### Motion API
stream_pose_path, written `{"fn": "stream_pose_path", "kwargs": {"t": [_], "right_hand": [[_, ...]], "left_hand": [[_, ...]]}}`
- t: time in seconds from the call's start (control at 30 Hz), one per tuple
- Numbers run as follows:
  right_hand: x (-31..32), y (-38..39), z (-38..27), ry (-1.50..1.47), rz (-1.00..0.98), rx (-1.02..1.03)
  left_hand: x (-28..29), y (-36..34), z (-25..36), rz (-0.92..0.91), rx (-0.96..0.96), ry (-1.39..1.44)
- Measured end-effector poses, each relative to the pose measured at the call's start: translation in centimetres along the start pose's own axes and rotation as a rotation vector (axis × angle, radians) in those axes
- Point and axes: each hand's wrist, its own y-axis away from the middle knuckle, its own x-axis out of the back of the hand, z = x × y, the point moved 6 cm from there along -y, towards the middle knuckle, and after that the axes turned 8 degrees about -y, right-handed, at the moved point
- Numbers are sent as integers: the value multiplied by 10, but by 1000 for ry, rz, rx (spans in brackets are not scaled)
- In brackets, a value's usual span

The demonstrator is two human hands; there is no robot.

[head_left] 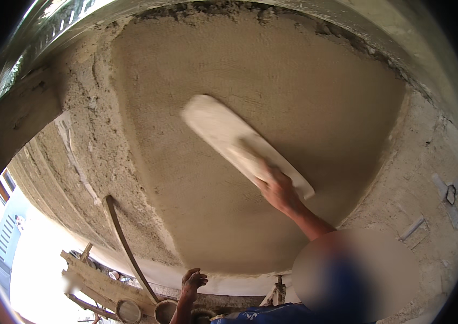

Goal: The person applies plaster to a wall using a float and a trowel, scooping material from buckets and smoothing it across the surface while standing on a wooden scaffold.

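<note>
Left hand, bottom of the frame, left of centre: fingers bent inward, well apart from the float; whether they grip anything cannot be told. The float lies at the centre of the frame, above and to the right of the left hand, extending mostly up and left from the right hand. The right hand, right of centre, is closed around the float's handle; the blade slants from upper left to lower right, its face toward the plaster.

Materials and shapes, from left to right. Far left: a blue panel with dark slots. Lower left: pale planks, roughly stacked, near two round buckets. A slender pole, bowed in this view, slopes from the buckets up to the rough wall, a coarse, pitted, grey-brown band. Centre: plaster, brown-grey and fine-grained, with a nearly straight left edge, a ragged upper margin and darker shading at lower right; the float, pale, long and flat, is rounded at its upper end and slightly blurred. Bottom, right of centre: a blue shirt. Far right: a pale wall, scuffed and uneven, bearing greyish strips
</note>
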Motion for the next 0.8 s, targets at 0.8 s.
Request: {"fn": "stream_pose_path", "kwargs": {"t": [0.8], "right_hand": [[395, -21, 173, 342, 106, -285]], "left_hand": [[-149, -40, -79, -148, 175, 100]]}}
